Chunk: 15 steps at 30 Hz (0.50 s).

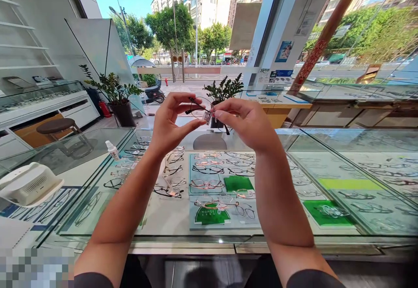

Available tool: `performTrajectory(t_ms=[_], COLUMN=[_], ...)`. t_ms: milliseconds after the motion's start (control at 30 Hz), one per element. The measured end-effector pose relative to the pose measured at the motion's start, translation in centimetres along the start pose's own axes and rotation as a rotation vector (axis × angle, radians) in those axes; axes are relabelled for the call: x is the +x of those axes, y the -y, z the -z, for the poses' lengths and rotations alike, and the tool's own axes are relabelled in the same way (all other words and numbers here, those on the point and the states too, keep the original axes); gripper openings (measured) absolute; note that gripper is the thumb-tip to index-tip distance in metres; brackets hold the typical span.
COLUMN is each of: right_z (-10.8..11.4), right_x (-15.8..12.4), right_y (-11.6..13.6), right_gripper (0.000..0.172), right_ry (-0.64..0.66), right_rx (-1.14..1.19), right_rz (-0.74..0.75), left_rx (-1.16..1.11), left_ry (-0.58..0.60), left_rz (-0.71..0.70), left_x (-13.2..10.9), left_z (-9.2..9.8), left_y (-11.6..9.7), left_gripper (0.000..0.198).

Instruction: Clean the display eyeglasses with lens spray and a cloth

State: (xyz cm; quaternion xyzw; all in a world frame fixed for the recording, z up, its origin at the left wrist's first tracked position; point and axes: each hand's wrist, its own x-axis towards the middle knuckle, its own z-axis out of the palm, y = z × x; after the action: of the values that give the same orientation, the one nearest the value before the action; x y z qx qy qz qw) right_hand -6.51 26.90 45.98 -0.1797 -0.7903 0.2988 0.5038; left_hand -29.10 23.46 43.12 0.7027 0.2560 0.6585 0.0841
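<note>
A pair of thin dark-framed eyeglasses point(196, 100) is held up in front of me, above the glass display counter. My left hand point(173, 120) grips it from the left, with the thumb stretched toward the middle and the fingers curled over the top. On the other side, my right hand point(243, 120) pinches the frame between thumb and forefinger. A small clear piece point(207, 116), perhaps a tag, shows between the two hands. The dark temple tips stick out past the fingers. Below lie rows of eyeglasses point(206, 184) inside the counter.
The glass counter point(222, 238) spans the front. On its left stand a white device point(29, 183) and a small spray bottle point(112, 150). Beyond are a grey chair back point(209, 141), potted plants point(122, 109), a brown stool point(55, 125) and a shop window facing the street.
</note>
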Motion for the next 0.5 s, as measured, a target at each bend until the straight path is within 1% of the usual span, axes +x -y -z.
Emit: performTrajectory(t_ms=[100, 200, 300, 400, 500], right_z=[1.0, 1.6, 1.9, 2.0, 2.3], right_x=[0.1, 0.2, -0.1, -1.1, -3.0], right_y=[-0.5, -0.9, -1.0, -0.7, -0.4], right_gripper=[0.013, 0.010, 0.014, 0.022, 0.027], right_ry=[0.131, 0.172, 0.196, 0.227, 0.172], right_rx=[0.081, 0.110, 0.132, 0.168, 0.179], right_rz=[-0.140, -0.212, -0.233, -0.231, -0.259], left_rx=[-0.080, -0.174, -0.206, -0.221, -0.176], left_ry=[0.051, 0.064, 0.081, 0.137, 0.203], left_rz=[0.142, 0.250, 0.275, 0.271, 0.243], left_x=[0.1, 0.2, 0.2, 0.0, -0.5], left_z=[0.4, 0.7, 0.6, 0.0, -0.8], left_y=[-0.2, -0.5, -1.0, -1.6, -2.1], left_gripper=[0.070, 0.071, 0.073, 0.075, 0.074])
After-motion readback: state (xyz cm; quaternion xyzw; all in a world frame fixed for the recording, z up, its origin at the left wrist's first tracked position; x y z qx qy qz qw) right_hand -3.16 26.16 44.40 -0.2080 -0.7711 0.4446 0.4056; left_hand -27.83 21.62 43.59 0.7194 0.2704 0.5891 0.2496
